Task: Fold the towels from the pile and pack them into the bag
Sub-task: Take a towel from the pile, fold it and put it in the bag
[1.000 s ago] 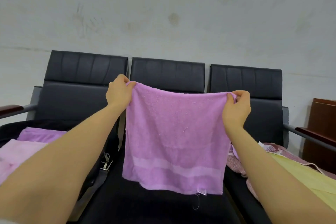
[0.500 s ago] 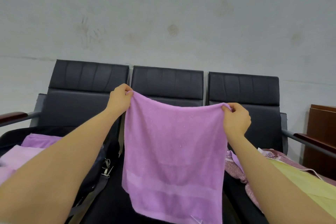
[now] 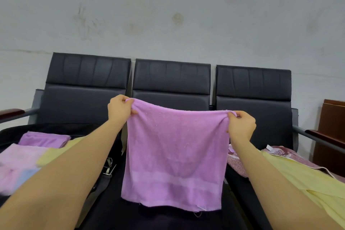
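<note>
A purple towel (image 3: 173, 155) hangs spread out in front of me over the middle seat. My left hand (image 3: 119, 110) pinches its top left corner and my right hand (image 3: 240, 126) pinches its top right corner. Its lower hem hangs just above the seat. On the left seat a black bag (image 3: 56, 127) lies open with folded towels inside: a purple one (image 3: 43, 139), a pale pink one (image 3: 16, 164) and a yellow one (image 3: 54, 153). The pile on the right seat shows a yellow towel (image 3: 306, 179) over a patterned pink one (image 3: 237, 164).
A row of three black chairs (image 3: 171, 80) stands against a grey wall. Metal armrests with wooden tops flank it at the left (image 3: 11, 114) and the right (image 3: 324, 136). A brown wooden cabinet (image 3: 332, 132) stands at the far right. The bag's strap buckle (image 3: 108, 168) hangs beside the middle seat.
The towel's top edge has dropped lower in view and sags a little between my hands. My hands keep their hold on the two corners. The camera has tilted, showing more of the bag.
</note>
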Tool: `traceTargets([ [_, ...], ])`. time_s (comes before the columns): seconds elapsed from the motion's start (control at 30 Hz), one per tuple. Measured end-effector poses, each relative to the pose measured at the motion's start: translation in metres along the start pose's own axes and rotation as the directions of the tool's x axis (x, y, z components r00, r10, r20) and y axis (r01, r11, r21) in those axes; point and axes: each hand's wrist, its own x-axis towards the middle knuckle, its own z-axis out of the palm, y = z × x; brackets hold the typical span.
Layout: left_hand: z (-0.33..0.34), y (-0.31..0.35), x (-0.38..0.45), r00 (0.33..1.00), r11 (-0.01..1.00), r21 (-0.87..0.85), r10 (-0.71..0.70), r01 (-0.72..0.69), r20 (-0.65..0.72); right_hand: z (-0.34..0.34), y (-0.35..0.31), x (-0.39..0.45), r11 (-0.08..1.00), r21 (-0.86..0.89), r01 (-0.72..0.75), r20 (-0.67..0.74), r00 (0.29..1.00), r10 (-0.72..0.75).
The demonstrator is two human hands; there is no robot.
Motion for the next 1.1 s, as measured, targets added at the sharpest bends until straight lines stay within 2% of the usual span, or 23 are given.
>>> traceTargets([
  [0.07,0.001,0.001,0.002,1.000,1.000,-0.028,-0.008,0.008,0.007,-0.001,-0.002,0.001,0.999,0.036,0.035,0.006,0.999,-0.035],
  [0.3,-0.001,0.006,0.004,0.994,0.995,-0.007,0.095,-0.095,0.059,0.002,-0.005,0.003,0.984,0.170,0.057,0.000,0.998,-0.058],
  [0.4,-0.005,0.007,0.004,0.990,0.985,0.108,0.129,-0.135,0.057,-0.001,-0.006,0.001,0.987,0.105,0.119,-0.010,0.993,-0.118],
  [0.5,-0.007,0.010,0.006,0.988,0.972,0.182,0.154,-0.150,-0.008,-0.003,-0.006,0.000,0.988,0.062,0.142,-0.020,0.990,-0.141],
  [0.73,-0.004,0.013,0.000,0.992,0.952,0.286,0.126,-0.113,-0.026,-0.002,0.001,-0.001,0.992,-0.051,0.116,0.019,0.993,-0.115],
  [1.1,0.012,-0.025,0.003,1.000,0.996,0.092,0.020,-0.022,0.014,0.010,0.035,0.005,0.995,0.100,0.002,0.072,0.997,-0.009],
])
